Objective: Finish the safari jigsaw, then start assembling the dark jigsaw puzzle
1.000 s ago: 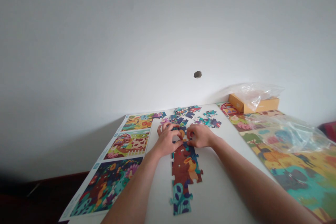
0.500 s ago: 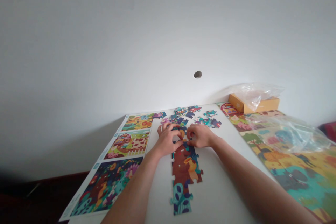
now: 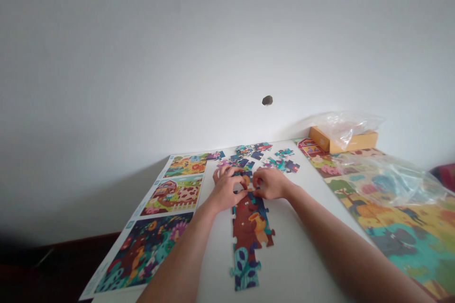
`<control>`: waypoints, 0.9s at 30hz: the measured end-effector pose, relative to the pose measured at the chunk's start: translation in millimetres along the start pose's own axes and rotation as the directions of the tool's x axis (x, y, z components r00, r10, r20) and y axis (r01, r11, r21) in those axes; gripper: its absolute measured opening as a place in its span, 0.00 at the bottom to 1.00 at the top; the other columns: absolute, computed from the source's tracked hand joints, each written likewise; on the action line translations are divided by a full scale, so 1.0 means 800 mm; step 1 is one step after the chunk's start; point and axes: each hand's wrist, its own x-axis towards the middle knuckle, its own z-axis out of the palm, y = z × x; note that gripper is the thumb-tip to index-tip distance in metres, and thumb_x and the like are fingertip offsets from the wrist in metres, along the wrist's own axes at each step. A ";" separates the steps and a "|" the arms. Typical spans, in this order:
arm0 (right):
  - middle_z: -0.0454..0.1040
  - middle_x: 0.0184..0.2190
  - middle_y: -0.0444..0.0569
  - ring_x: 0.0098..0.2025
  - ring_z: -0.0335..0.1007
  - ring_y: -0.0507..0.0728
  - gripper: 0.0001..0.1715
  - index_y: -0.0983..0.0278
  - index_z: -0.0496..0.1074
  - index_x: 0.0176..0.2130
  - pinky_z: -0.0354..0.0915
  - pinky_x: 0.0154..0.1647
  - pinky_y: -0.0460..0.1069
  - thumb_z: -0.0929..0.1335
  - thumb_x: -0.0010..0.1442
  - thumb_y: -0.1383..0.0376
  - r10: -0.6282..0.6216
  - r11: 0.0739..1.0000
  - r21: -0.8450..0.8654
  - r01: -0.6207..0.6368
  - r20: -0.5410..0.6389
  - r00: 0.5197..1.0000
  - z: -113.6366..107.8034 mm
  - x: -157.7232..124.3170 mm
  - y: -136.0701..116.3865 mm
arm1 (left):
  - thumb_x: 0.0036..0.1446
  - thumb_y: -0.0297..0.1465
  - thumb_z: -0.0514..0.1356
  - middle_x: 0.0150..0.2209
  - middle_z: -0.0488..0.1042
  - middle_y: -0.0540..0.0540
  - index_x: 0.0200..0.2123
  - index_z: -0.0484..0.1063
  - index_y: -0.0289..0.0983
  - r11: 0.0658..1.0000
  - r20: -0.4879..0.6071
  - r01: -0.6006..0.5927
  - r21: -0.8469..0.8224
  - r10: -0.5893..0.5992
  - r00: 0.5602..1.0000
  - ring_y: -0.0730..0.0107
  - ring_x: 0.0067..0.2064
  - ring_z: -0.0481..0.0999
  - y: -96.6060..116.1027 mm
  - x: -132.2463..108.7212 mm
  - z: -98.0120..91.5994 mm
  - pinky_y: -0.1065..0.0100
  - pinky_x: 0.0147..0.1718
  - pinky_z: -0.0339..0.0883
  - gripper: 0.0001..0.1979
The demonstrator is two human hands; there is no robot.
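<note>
From the head view, the left hand (image 3: 225, 189) and right hand (image 3: 270, 183) curl together over the top end of a jigsaw strip (image 3: 249, 232), fingertips down among its pieces (whether either grip closes on one is hidden). Loose pieces (image 3: 258, 155) lie just beyond the grip on the white tabletop (image 3: 295, 255), picture sheets (image 3: 172, 194) to its left.

Head-worn view, facing forward and down over a white table (image 3: 293, 265)
</note>
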 end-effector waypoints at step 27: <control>0.78 0.38 0.45 0.39 0.73 0.57 0.11 0.58 0.77 0.35 0.58 0.33 0.47 0.73 0.51 0.57 0.003 1.000 -0.017 -0.003 0.006 1.000 -0.001 -0.001 -0.001 | 0.50 0.34 0.68 0.57 0.73 0.50 0.30 0.78 0.44 1.000 -0.002 -0.004 -0.006 0.004 1.000 0.47 0.64 0.58 -0.005 0.001 0.003 0.38 0.63 0.44 0.03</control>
